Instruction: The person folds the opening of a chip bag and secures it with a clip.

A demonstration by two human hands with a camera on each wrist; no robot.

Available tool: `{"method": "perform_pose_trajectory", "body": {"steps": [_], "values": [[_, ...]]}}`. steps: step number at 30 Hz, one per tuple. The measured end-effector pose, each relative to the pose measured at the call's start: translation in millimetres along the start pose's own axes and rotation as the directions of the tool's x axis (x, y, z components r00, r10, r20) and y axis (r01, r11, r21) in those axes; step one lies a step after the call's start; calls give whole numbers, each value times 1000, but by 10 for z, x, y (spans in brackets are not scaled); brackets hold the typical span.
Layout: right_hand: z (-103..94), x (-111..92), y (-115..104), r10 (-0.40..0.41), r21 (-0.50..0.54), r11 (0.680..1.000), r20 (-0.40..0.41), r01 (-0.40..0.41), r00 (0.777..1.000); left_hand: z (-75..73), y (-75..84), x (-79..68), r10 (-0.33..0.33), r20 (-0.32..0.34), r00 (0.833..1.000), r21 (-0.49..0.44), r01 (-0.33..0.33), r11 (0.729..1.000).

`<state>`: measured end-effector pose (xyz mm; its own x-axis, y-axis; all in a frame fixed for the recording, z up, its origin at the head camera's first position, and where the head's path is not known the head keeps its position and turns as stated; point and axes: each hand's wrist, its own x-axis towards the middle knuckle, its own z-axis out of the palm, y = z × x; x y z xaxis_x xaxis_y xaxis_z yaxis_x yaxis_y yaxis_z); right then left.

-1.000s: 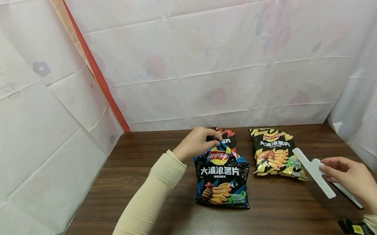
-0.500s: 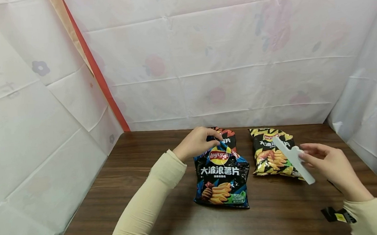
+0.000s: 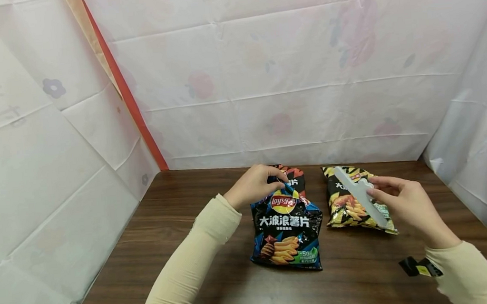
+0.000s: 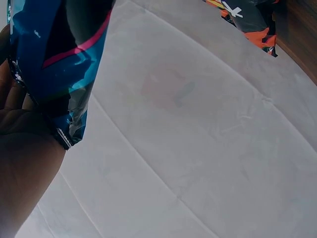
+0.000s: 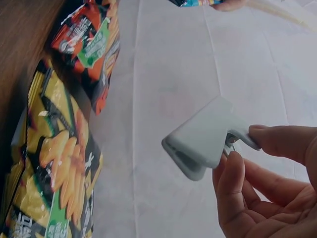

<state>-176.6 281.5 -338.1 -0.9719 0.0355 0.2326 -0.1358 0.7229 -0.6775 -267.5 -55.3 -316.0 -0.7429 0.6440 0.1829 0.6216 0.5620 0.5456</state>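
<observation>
In the head view my left hand (image 3: 256, 185) pinches the gathered top of a blue-and-black Lay's chip bag (image 3: 281, 223), which stands upright on the table. The left wrist view shows this bag (image 4: 74, 59) close beside the palm. My right hand (image 3: 413, 205) holds a long white bag clip (image 3: 358, 193) in the air, thumb and fingers on its handles. In the right wrist view a narrow gap shows along the edge of the clip (image 5: 198, 136). From the head view, the clip overlaps a yellow-and-black chip bag (image 3: 338, 206) on the table behind it.
Behind the blue bag is a red-and-black chip bag (image 3: 298, 178), partly hidden. A black device (image 3: 420, 268) sits by the right sleeve. The dark wood table (image 3: 170, 253) meets pale patterned sheets (image 3: 306, 70) at the back and sides.
My right hand has moved left with the bag clip, from the table's right side to in front of the yellow bag. A white strip seen earlier beneath it is out of sight. My left hand stays still.
</observation>
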Motion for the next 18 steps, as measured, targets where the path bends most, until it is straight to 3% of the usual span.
{"method": "perform_pose_trajectory", "body": {"steps": [18], "values": [[194, 141, -333, -28, 118, 993, 159, 9, 987, -11, -25, -15, -1, -9, 1000, -1, 1, 1000]]}}
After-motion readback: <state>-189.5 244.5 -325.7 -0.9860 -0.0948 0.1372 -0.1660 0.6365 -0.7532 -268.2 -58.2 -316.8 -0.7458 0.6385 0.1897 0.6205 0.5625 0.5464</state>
